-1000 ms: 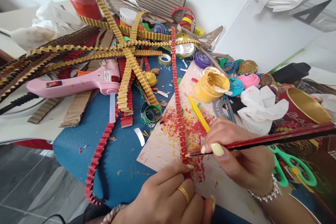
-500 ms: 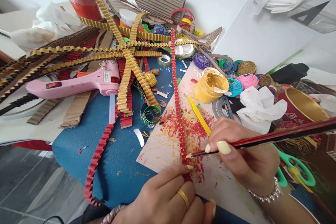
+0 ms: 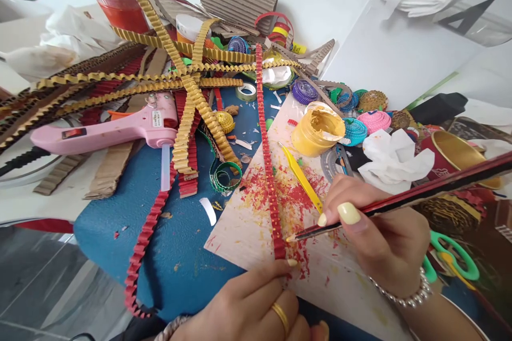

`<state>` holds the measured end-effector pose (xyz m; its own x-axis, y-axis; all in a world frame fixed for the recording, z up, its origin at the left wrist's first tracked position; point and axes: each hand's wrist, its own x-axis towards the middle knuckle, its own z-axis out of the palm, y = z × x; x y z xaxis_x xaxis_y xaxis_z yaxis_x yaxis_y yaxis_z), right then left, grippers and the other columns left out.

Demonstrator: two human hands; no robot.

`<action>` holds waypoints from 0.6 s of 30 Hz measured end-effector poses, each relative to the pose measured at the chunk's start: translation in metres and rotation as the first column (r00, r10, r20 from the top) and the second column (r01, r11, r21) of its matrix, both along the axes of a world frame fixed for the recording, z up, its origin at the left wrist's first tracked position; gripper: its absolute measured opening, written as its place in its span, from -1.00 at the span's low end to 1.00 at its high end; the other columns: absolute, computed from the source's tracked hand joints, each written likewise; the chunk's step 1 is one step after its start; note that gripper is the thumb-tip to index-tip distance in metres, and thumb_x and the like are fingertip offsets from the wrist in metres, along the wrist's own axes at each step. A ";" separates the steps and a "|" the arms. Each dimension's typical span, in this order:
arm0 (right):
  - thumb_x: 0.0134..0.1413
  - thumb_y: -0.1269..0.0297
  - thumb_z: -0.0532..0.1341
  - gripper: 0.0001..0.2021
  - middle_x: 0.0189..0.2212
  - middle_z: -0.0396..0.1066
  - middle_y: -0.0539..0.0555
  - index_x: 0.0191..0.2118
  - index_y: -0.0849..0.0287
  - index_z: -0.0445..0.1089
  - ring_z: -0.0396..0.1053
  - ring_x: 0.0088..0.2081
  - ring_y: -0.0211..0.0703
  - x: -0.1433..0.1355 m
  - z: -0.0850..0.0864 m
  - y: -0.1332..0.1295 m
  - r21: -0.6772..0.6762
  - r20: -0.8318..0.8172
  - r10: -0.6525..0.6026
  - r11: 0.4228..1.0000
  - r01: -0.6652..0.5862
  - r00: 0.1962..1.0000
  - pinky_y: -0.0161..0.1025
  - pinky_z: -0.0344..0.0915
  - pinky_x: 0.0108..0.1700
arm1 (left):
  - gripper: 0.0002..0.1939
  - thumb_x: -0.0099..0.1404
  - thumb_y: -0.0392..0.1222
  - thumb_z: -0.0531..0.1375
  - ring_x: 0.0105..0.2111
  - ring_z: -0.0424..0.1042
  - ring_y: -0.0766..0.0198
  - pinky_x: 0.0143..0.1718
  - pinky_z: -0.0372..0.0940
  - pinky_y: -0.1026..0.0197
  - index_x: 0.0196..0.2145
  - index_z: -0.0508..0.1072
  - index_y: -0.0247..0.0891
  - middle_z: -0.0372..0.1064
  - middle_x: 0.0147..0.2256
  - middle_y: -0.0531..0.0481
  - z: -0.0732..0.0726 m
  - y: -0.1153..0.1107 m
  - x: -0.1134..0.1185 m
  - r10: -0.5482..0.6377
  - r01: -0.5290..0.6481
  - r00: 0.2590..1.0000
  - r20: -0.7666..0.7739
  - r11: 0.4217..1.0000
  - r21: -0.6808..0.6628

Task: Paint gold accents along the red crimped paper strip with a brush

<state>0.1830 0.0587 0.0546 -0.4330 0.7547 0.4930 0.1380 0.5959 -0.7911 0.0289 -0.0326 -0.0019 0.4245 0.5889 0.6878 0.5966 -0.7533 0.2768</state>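
Note:
A red corrugated cardboard strip (image 3: 267,154) with small yellow dots along its ridges runs up the middle of the head view, over a paint-stained board (image 3: 236,234). My left hand (image 3: 256,303), with a gold ring on it, is closed on the strip's near end. My right hand (image 3: 372,224) grips a red and black pencil (image 3: 400,200), tilted with its yellow-coated tip beside the strip, just above my left fingertips. Yellow tweezers (image 3: 300,176) lie left of my right hand. Behind them stands an open jar of yellow paint (image 3: 318,130).
A pink glue gun (image 3: 108,128) rests at the left among yellow corrugated strips (image 3: 204,112). Coiled paper rolls (image 3: 374,122), crumpled tissue (image 3: 394,160) and a red tin (image 3: 456,154) crowd the right. Green-handled scissors (image 3: 460,258) lie by my right wrist. Paper scraps litter the blue surface (image 3: 108,229).
The pencil tip has shifted slightly down and right, off the strip's edge. My left fingertips sit a little lower, showing more of the strip's end. The whole view has drifted slightly left.

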 end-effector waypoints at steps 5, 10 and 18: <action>0.04 0.54 0.10 -0.85 -0.59 0.35 -0.03 -0.44 0.20 0.34 0.31 -0.52 -0.30 -0.003 0.004 0.001 0.092 0.112 0.029 0.995 -0.040 0.993 -0.26 0.28 -0.44 | -0.53 0.37 -0.38 -0.02 -0.67 0.03 0.47 -0.03 0.34 0.35 -0.70 0.21 -0.24 0.02 -0.69 0.19 0.002 0.004 0.004 0.040 -0.040 0.999 0.015 0.998 -0.039; 0.04 0.54 0.10 -0.84 -0.60 0.36 0.00 -0.49 0.21 0.32 0.32 -0.52 -0.29 -0.004 0.006 0.001 0.109 0.150 0.023 0.993 -0.040 0.988 -0.26 0.31 -0.42 | -0.54 0.36 -0.40 -0.02 -0.67 0.04 0.47 -0.02 0.34 0.35 -0.70 0.20 -0.24 0.03 -0.69 0.20 0.004 0.004 0.005 0.027 -0.025 0.999 0.038 0.998 -0.058; 0.04 0.54 0.10 -0.84 -0.61 0.35 -0.02 -0.47 0.21 0.34 0.32 -0.54 -0.28 -0.006 0.006 0.001 0.104 0.167 0.033 0.993 -0.051 0.985 -0.25 0.31 -0.42 | -0.54 0.38 -0.37 -0.03 -0.67 0.06 0.47 -0.06 0.35 0.37 -0.69 0.21 -0.24 0.05 -0.69 0.19 0.002 0.002 0.006 0.030 -0.030 0.999 0.030 0.999 -0.011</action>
